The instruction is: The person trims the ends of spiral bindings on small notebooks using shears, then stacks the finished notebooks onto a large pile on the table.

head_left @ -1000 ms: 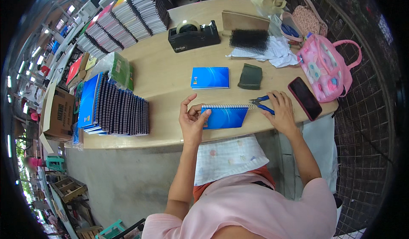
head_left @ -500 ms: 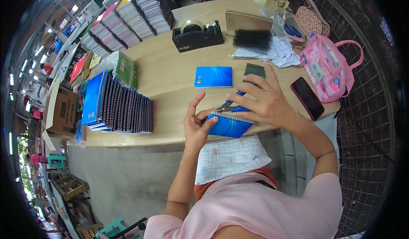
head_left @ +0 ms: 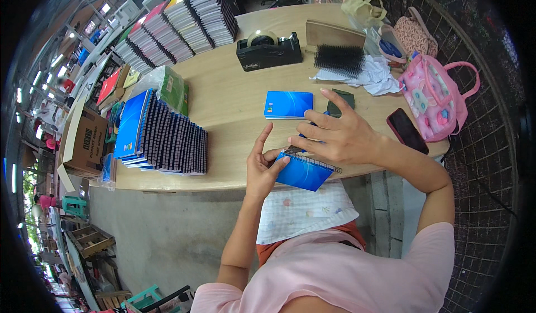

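Observation:
My left hand (head_left: 262, 170) grips a blue spiral notebook (head_left: 307, 170) at its left end, thumb on the cover and index finger raised. The notebook is tilted above the table's front edge, its coil (head_left: 318, 161) along the upper side. In my right hand (head_left: 343, 131) are blue-handled pliers (head_left: 317, 127), fingers bent round the handles and index finger stretched out. Their metal jaws meet the coil's left end, partly hidden by my fingers. Another blue notebook (head_left: 288, 104) lies flat just beyond my hands. Beside it is a dark green flat piece (head_left: 341, 104).
Stacked blue spiral notebooks (head_left: 167, 137) stand left, near a green package (head_left: 174, 92). Taller notebook piles (head_left: 184, 22) rise behind. A tape dispenser (head_left: 269, 53), loose black coils (head_left: 338, 59), crumpled paper (head_left: 374, 75), a phone (head_left: 407, 131) and a pink bag (head_left: 432, 98) occupy the far and right side.
The pliers have come closer to the notebook coil's left end, with the right fingers drawn in more. My left hand keeps hold of the notebook. The whole view has shifted slightly.

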The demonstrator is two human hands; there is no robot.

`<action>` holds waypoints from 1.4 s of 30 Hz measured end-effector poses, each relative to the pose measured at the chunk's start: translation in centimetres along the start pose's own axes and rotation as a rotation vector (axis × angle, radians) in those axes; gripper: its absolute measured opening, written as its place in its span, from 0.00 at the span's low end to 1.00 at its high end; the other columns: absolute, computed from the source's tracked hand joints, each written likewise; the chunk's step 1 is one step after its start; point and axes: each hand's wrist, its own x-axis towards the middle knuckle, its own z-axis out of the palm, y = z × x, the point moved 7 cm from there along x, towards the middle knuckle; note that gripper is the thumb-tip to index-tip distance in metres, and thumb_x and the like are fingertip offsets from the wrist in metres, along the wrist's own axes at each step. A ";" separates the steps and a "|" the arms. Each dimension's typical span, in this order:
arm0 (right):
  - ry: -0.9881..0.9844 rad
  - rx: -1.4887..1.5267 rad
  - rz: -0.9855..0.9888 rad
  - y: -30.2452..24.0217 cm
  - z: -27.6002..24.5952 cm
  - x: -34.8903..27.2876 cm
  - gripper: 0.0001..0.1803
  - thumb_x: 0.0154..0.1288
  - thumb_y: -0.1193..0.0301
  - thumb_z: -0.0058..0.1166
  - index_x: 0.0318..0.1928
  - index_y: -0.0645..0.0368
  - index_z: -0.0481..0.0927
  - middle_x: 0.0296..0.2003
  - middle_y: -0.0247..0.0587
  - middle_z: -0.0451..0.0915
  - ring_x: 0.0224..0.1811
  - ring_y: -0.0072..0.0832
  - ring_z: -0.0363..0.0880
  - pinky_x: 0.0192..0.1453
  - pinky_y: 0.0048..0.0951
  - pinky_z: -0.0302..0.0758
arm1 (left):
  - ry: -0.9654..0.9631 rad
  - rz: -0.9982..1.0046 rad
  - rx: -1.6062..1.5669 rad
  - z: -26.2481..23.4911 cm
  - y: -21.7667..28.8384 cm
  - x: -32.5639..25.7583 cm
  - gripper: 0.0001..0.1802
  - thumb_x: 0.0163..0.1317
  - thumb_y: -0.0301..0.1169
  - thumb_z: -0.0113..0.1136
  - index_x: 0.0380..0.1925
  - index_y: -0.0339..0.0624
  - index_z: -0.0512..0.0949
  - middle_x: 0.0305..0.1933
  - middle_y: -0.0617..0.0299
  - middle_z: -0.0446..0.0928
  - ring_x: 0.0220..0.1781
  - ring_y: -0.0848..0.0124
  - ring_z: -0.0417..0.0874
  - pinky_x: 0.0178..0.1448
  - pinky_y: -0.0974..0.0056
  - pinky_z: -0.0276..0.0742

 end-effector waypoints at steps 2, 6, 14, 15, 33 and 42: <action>-0.014 -0.036 -0.041 0.0 -0.3 0.2 0.09 0.61 0.67 0.56 0.41 0.44 0.83 0.39 0.26 0.77 0.51 0.22 0.76 0.72 0.58 0.63 | -0.011 0.002 0.011 0.2 -0.2 0.1 0.46 0.58 0.14 0.63 0.75 0.41 0.54 0.38 0.53 0.87 0.40 0.75 0.86 0.44 0.72 0.80; -0.187 0.013 0.034 0.5 0.3 -0.8 0.11 0.60 0.65 0.59 0.43 0.47 0.84 0.37 0.31 0.77 0.48 0.28 0.79 0.66 0.49 0.71 | -0.030 -0.017 0.038 0.5 -0.2 0.3 0.46 0.59 0.15 0.63 0.75 0.39 0.53 0.40 0.50 0.87 0.41 0.74 0.87 0.48 0.70 0.80; -0.022 0.376 0.561 2.1 2.4 -1.9 0.23 0.61 0.56 0.64 0.51 0.59 0.82 0.42 0.43 0.79 0.45 0.38 0.79 0.51 0.40 0.76 | 0.332 0.284 0.394 -1.9 3.2 -2.2 0.39 0.61 0.18 0.64 0.72 0.37 0.61 0.46 0.50 0.86 0.48 0.69 0.87 0.55 0.66 0.79; 0.149 0.662 0.790 2.7 3.7 -3.4 0.27 0.63 0.53 0.64 0.53 0.60 0.79 0.42 0.41 0.79 0.44 0.34 0.79 0.47 0.38 0.77 | 0.437 0.314 0.464 -3.1 4.2 -3.8 0.37 0.61 0.19 0.64 0.70 0.36 0.63 0.47 0.52 0.86 0.49 0.69 0.87 0.55 0.66 0.80; -0.246 1.507 0.545 -19.8 8.4 5.0 0.22 0.58 0.83 0.58 0.52 0.61 0.68 0.42 0.38 0.70 0.46 0.27 0.70 0.55 0.28 0.69 | 0.811 0.317 0.748 -10.7 8.3 -23.6 0.32 0.57 0.22 0.64 0.64 0.51 0.71 0.59 0.52 0.73 0.58 0.52 0.76 0.63 0.53 0.73; -0.127 1.588 0.312 -24.2 4.2 9.3 0.23 0.61 0.74 0.66 0.54 0.63 0.70 0.46 0.43 0.77 0.43 0.25 0.75 0.49 0.26 0.73 | 1.226 0.574 0.180 -18.7 6.6 -36.9 0.12 0.65 0.28 0.60 0.49 0.46 0.80 0.44 0.61 0.81 0.43 0.70 0.80 0.52 0.63 0.77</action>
